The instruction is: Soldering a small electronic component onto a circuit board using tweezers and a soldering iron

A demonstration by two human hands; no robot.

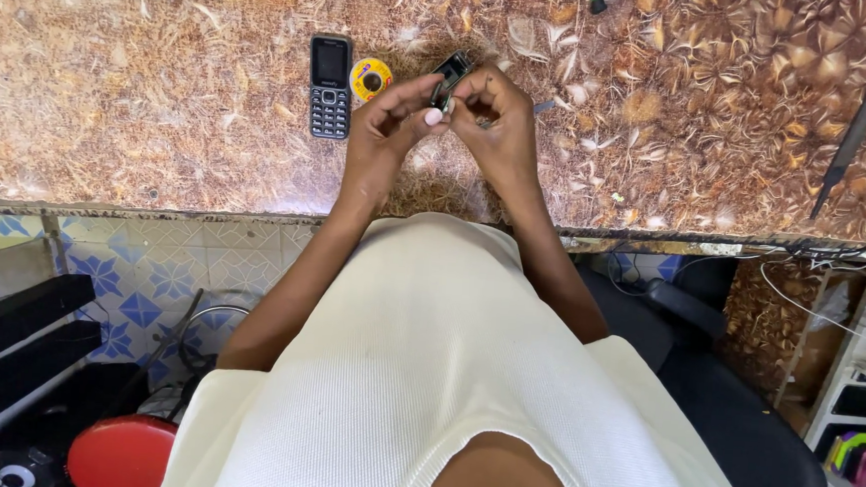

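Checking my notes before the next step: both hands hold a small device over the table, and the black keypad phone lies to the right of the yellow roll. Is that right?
Not quite. In the head view, the phone lies to the left of the yellow roll, not the right. The rest stands: the left hand and right hand hold the small device over the table.

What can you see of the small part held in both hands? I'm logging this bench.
The part is a small, dark, flat rectangle with a glossy face and pale edging, material unclear. It is tilted, raised above the table, pinched between the left hand and right hand. Fingers hide its lower end.
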